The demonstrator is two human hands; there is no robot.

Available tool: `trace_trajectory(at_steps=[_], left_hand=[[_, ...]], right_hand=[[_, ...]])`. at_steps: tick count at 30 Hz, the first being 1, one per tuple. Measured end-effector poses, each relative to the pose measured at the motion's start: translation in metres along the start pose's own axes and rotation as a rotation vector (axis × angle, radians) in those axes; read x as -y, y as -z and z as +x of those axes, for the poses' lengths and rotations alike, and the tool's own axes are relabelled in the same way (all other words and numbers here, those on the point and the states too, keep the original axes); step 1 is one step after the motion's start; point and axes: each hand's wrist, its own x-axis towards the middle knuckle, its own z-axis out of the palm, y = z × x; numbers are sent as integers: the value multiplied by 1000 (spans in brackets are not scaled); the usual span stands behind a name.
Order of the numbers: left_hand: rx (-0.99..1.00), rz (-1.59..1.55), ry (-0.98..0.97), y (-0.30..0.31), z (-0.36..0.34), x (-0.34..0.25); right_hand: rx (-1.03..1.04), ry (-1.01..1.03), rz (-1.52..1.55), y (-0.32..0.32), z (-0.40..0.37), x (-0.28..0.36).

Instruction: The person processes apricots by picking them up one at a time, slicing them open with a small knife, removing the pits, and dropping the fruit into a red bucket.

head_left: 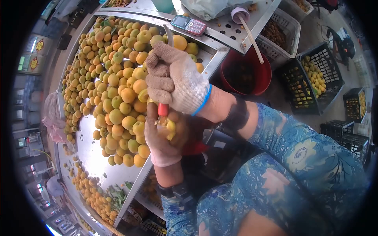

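My right hand [177, 78], in a knitted work glove with a blue cuff, is closed in a fist around a small tool. The red end [162, 109] of that tool comes out below the fist, and a curved metal blade [169, 36] shows above it. Just under it, my gloved left hand [159, 137] holds a cut apricot [170, 128], its yellow flesh showing; motion blurs this spot. The red end is right at the fruit; whether it touches cannot be made out. Beside both hands lies a large heap of orange and greenish apricots [118, 98].
A metal table [84, 135] bears the fruit. On its edge lies a mobile phone [189, 24], near a pink cup [240, 15] with a stick in it. Below stand a red bucket [258, 76], a white crate [289, 27] and a black crate [334, 74] with yellow fruit.
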Motion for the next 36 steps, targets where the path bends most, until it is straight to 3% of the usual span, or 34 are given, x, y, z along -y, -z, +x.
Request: trace_trajectory(at_steps=[2, 6, 8, 9, 10, 12, 13, 18, 20, 21, 23, 24, 27, 28, 30, 32, 36], left_hand=[[192, -238, 253, 13, 6, -3], [124, -347, 327, 18, 5, -11], [194, -358, 198, 38, 15, -11], [35, -239, 27, 33, 13, -10], [38, -236, 26, 29, 15, -13], [-83, 49, -252, 21, 18, -19], [-158, 188, -293, 23, 15, -25], [-235, 434, -491, 31, 14, -30], [-377, 795, -615, 40, 18, -32], [-377, 800, -619, 45, 18, -37], [-261, 1257, -754, 54, 16, -48], [-260, 1264, -760, 53, 16, -49], [-554, 1787, -465, 35, 12, -55], [-555, 1794, -470, 30, 15, -56], [-368, 1918, -518, 20, 25, -59], [-300, 2058, -303, 8, 42, -61], [-261, 1938, -338, 20, 68, -56]], right_hand=[[-18, -137, 187, 5, 4, -1], [-9, -109, 141, -2, 4, 1], [-154, 49, 12, -8, 4, 9], [-135, 112, -8, -4, 8, 16], [-132, 116, -6, 0, 12, 24], [-237, 262, -83, 6, 19, 37], [-265, 333, -117, 9, 20, 39], [-310, 384, -169, 13, 23, 58], [-327, 398, -137, 15, 25, 63], [-324, 398, -131, 13, 24, 63], [-436, 352, -167, 7, 23, 66], [-431, 353, -159, 6, 22, 67], [-489, 307, -194, 3, 20, 70], [-487, 277, -196, 3, 20, 72], [-481, 248, -188, 6, 17, 76], [-460, 235, -177, 11, 18, 80], [-395, 205, -85, 23, 14, 94]])
